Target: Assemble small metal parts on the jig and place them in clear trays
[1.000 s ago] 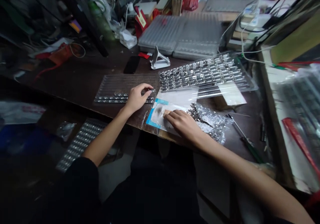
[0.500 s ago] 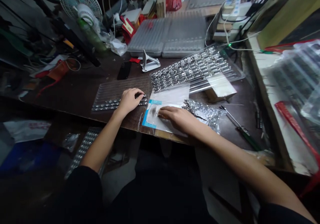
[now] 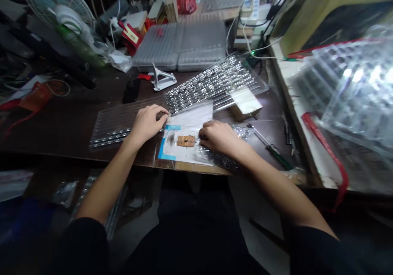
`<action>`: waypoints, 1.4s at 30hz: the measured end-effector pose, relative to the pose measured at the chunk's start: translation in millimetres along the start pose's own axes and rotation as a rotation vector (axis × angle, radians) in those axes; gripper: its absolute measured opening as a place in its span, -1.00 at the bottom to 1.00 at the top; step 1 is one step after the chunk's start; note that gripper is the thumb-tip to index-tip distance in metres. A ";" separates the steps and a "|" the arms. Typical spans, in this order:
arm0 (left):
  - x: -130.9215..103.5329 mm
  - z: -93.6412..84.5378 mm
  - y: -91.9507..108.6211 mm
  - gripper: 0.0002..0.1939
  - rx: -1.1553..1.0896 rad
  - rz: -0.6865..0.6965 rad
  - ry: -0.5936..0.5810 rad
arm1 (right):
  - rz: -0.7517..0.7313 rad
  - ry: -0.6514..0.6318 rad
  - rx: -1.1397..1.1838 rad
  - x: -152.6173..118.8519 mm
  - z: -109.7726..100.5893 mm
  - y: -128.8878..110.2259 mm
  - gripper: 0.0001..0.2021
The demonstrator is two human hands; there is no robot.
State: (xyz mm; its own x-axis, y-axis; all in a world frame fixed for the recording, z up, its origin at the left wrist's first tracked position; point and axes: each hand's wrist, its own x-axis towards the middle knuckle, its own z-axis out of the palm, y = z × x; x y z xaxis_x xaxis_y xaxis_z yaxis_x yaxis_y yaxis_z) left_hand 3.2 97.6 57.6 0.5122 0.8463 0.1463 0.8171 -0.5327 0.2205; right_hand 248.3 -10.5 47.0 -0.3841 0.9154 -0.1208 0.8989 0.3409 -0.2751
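My left hand (image 3: 149, 122) is over the right end of a clear ridged tray (image 3: 115, 117), its thumb and forefinger brought together. Whatever lies between those fingertips is too small to make out. Along the tray's near side run rows of shiny metal parts (image 3: 115, 137). My right hand (image 3: 219, 136) has its fingers curled down at a spread of small loose metal pieces (image 3: 221, 159); what they grip is hidden. Between the hands, a small brown block (image 3: 181, 141) with a dark spot in its middle rests on a white sheet with blue edging (image 3: 162, 150).
A filled tray of metal parts (image 3: 208, 82) leans on a pale block (image 3: 247, 105). Behind are clear cases (image 3: 201, 41), a white stand (image 3: 164, 80) and a dark phone (image 3: 131, 90). A green-handled screwdriver (image 3: 276, 154) lies right; more plastic trays (image 3: 362, 98) sit beyond the ledge.
My right hand has moved right, off the brown block and onto the loose metal pieces, uncovering the block. My left hand has shifted slightly toward the tray's far right corner. The view has turned right.
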 end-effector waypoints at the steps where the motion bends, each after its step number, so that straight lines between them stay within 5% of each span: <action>1: 7.6 2.4 10.8 -0.80 -0.024 0.027 0.002 | 0.009 -0.005 -0.011 0.0 1.1 -0.7 -0.81; 11: 107.3 48.3 121.7 -0.82 -0.213 0.348 0.136 | 0.042 0.043 0.013 -2.8 4.2 0.8 -0.80; 17: 128.7 66.1 147.8 -0.93 -0.191 0.371 0.173 | -0.010 0.132 0.212 -0.5 6.2 8.7 -0.79; 21: 99.2 53.3 131.9 -0.93 -0.401 0.372 0.201 | -0.068 0.187 0.284 3.6 12.8 11.6 -0.73; 27: 6.3 21.3 82.7 -0.89 -0.573 0.241 0.205 | -0.027 0.161 0.353 5.5 14.6 13.1 -0.82; 32: -53.2 34.3 43.8 -0.87 -0.598 0.038 0.118 | -0.017 0.265 0.432 5.7 14.8 13.5 -0.77; 36: -70.3 52.5 34.0 -0.88 -0.634 0.013 0.060 | -0.020 0.358 0.470 8.4 18.1 13.4 -0.77; 42: -73.8 60.2 35.8 -0.93 -0.571 0.076 0.132 | -0.045 0.393 0.461 10.8 23.4 12.7 -0.78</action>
State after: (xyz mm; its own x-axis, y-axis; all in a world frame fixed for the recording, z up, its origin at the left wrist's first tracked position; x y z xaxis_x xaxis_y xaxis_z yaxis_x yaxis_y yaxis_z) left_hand 10.5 16.5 -3.4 0.4964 0.8174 0.2923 0.4888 -0.5415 0.6840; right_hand 250.6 -1.3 19.9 -0.2343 0.9427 0.2375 0.6660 0.3337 -0.6672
